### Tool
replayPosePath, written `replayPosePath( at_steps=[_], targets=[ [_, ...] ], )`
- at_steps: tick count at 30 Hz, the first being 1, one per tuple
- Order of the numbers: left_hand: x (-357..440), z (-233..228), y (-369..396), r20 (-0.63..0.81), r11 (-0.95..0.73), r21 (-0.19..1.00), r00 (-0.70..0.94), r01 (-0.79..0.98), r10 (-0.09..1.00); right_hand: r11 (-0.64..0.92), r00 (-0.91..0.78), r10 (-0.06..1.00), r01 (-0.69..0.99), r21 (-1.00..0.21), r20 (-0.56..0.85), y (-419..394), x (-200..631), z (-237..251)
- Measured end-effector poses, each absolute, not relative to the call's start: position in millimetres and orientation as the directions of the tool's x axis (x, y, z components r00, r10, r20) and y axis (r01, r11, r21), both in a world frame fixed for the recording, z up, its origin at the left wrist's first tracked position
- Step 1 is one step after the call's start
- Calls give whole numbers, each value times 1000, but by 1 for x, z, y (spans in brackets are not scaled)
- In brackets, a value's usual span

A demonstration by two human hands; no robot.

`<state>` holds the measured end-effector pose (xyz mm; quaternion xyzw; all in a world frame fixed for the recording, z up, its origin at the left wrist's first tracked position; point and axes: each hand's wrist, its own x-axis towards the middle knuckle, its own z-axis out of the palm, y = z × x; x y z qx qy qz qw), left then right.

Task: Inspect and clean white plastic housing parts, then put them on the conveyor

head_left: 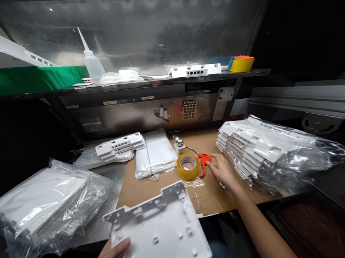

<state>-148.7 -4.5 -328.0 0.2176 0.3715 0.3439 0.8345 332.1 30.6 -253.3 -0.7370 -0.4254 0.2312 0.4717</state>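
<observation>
Your left hand [111, 254] holds the flat white moulded plastic panel [159, 227] at the bottom centre of the frame, thumb laid on its near left corner; the fingers underneath are hidden, and the wrist is cut off by the lower edge. The panel lies nearly flat, tilted slightly, its long axis running from the lower right towards the upper left, with its notched edge pointing away from you towards the brown cardboard sheet [152, 186] on the counter [111, 175].

Your right hand [220, 171] rests at centre right on the cardboard, fingers loosely spread and grasping nothing, fingertips touching the orange-handled tool [203, 160]. The tool's metal tip is thin and hard to make out.

Just left of that hand lies a roll of yellowish clear tape [188, 166], with a small white capped bottle [179, 146] behind it. A stack of clear plastic bags [155, 153] sits further left. At right, a pile of bagged white panels [267, 150] crowds close beside your right hand; another bagged pile [39, 207] fills the lower left. Glare on the wrapping hides the details. On the upper shelf [158, 82] stand a clear squeeze bottle [92, 62] and a yellow tape roll [241, 63].
</observation>
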Motion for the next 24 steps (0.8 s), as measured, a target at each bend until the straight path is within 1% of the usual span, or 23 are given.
replayPosePath(
  at_steps=[1, 2, 3, 4, 5, 6, 7, 8, 9, 12, 14, 16, 18, 20, 24],
  targets=[
    [-130, -316, 8, -451, 641, 670, 481, -374, 752, -153, 459, 888, 367, -918, 36, 16, 323, -250],
    [-110, -303, 21, -421, 602, 731, 482, -321, 768, -116, 341, 940, 283, -952, -13, 1, 314, -248],
    [-90, -289, 34, -395, 571, 778, 502, -263, 770, -106, 174, 981, 134, -985, -82, -13, 304, -248],
    [-71, -274, 46, -362, 535, 819, 539, -205, 761, -139, 17, 990, -33, -990, -140, -26, 295, -248],
    [-53, -260, 57, -334, 495, 859, 587, -133, 737, -191, -93, 980, -190, -963, -176, -37, 287, -250],
    [-36, -247, 69, -318, 445, 895, 642, -39, 697, -241, -142, 968, -322, -915, -205, -45, 281, -253],
    [-21, -237, 80, -292, 348, 936, 673, 55, 680, -265, -122, 964, -419, -869, -235, -51, 277, -257],
    [-9, -230, 91, -247, 193, 969, 671, 155, 699, -259, -64, 963, -497, -828, -263, -55, 275, -260],
    [2, -226, 102, -200, 47, 969, 656, 243, 728, -237, 5, 957, -560, -794, -289, -57, 275, -263],
    [22, -231, 139, -91, -147, 916, 551, 373, 829, -139, 162, 925, -698, -702, -344, -59, 284, -268],
    [27, -242, 161, 32, -258, 860, 458, 441, 888, -65, 239, 903, -746, -663, -358, -60, 292, -268],
    [29, -255, 178, 160, -376, 774, 418, 509, 894, 0, 312, 878, -758, -652, -362, -61, 299, -267],
    [30, -265, 187, 230, -458, 694, 431, 555, 872, 51, 379, 852, -747, -662, -362, -64, 302, -265],
    [31, -271, 190, 260, -498, 639, 445, 586, 857, 82, 425, 831, -731, -677, -358, -66, 304, -263],
    [31, -270, 193, 287, -498, 600, 413, 626, 864, 95, 458, 811, -718, -690, -364, -70, 306, -262]
  ],
)
